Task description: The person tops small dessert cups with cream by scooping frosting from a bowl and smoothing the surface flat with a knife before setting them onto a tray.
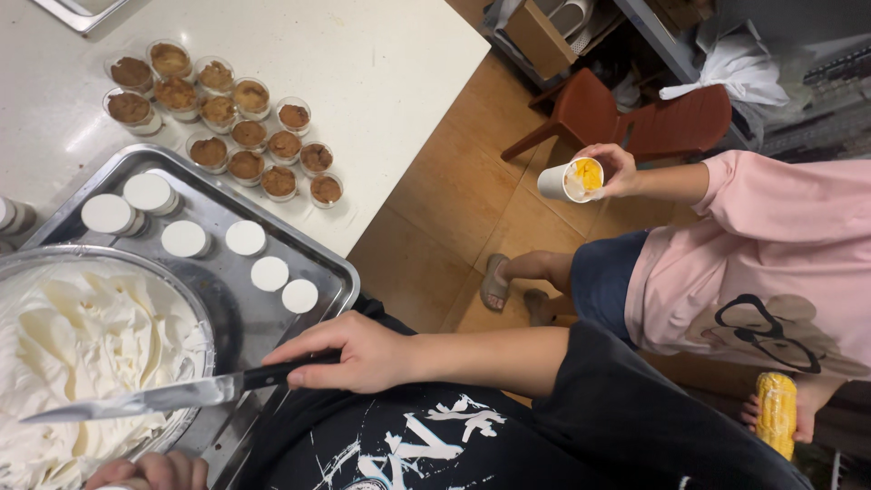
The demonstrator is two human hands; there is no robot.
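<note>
Bowl (186, 299): a big metal bowl at the far left, resting on the tray. It is full of white cream, so it looks heavy. Best held by its rim.
Cream (77, 349): thick, soft and fluffy, piled in big swirls. It would squash and smear at a touch. A tool has to lift it, not fingers.
Left hand (150, 472): at the very bottom, by the bowl's edge. Only the fingertips show. They curl around something small and pale, but I cannot tell what it is or how tight the hold is.
Knife (136, 399): long and flat, lying across the bowl over the cream with its tip pointing left. The blade is shiny, stiff and thin. I think it is light and a bit slippery. The black handle is the safe place to hold it.
Filled cups (186, 239): small cups on the tray with smooth white tops. They look light and easy to tip. Take them by the sides.
Tray (313, 259): a shiny metal tray on the white counter (381, 73).
Brown cups (249, 95): little clear cups with brown crumbs inside, standing close together on the counter past the tray. Thin and light, I guess.
Right hand (358, 354): closed around the knife's black handle, fingers wrapped over the top.
Other person: stands to the right in a pink shirt, holding a white cup (570, 180) with something yellow in it, and a corn cob (777, 413) lower down.
</note>
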